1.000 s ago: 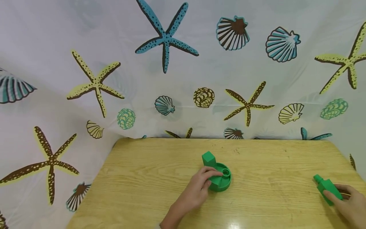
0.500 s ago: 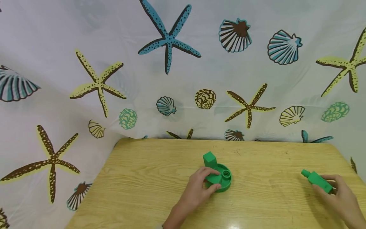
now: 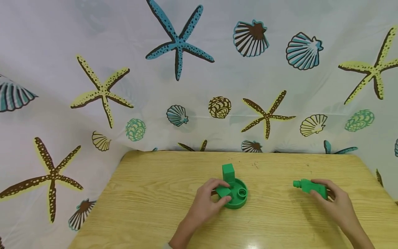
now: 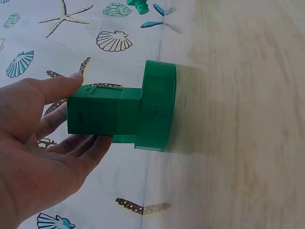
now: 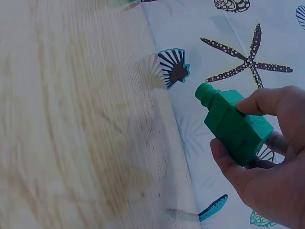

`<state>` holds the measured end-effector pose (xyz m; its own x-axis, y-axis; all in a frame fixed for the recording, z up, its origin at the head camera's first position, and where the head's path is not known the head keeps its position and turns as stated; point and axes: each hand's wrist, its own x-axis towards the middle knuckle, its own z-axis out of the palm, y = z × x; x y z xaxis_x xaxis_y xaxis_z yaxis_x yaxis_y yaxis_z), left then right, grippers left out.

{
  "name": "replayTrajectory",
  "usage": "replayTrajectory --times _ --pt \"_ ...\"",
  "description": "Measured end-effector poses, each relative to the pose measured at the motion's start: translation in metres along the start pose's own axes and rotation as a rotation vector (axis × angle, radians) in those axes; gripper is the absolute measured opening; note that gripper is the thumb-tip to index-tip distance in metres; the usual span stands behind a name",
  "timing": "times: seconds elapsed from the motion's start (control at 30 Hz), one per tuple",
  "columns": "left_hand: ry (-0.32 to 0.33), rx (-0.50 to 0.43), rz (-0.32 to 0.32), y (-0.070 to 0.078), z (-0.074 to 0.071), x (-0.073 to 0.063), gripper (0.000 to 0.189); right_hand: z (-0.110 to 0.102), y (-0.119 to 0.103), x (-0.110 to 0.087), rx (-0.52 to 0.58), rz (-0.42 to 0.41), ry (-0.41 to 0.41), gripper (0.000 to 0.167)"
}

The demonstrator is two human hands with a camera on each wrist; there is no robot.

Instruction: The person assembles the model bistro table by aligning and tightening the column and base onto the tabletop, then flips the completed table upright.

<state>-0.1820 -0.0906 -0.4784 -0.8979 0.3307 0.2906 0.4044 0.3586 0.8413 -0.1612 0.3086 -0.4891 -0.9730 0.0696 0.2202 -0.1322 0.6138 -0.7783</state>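
A round green base with a raised rim sits on the wooden table. Inside it are a threaded ring and two upright square blocks. My left hand grips the nearer-left block between thumb and fingers; the left wrist view shows this block from the side. The other block stands at the back of the base. Out to the right, my right hand holds a green bottle-shaped piece above the table. Its narrow neck points left, toward the base.
The wooden table has rounded far corners. A white cloth printed with starfish and shells hangs behind it and along its sides.
My right hand has carried the bottle-shaped piece left, turning its neck toward the base. My left fingers have shifted from near the ring to grip the block, and the base has turned slightly.
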Motion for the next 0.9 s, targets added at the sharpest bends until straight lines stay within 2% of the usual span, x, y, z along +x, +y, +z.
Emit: replayTrajectory --times 0.23,0.53,0.7,0.9 --pt "0.009 -0.037 -0.032 -0.005 -0.002 0.002 0.029 0.023 -0.017 0.008 0.089 -0.045 0.024 0.054" --pt "-0.030 -0.150 -0.063 -0.008 -0.004 0.003 0.036 0.038 -0.038 0.015 0.210 -0.034 -0.055 0.049" --pt "-0.028 -0.178 -0.086 -0.010 -0.006 0.003 0.041 0.047 -0.048 0.018 0.269 -0.085 -0.069 0.045" --pt "-0.006 -0.202 -0.110 -0.011 -0.004 0.003 0.042 0.057 -0.058 0.024 0.321 -0.136 -0.063 0.049"
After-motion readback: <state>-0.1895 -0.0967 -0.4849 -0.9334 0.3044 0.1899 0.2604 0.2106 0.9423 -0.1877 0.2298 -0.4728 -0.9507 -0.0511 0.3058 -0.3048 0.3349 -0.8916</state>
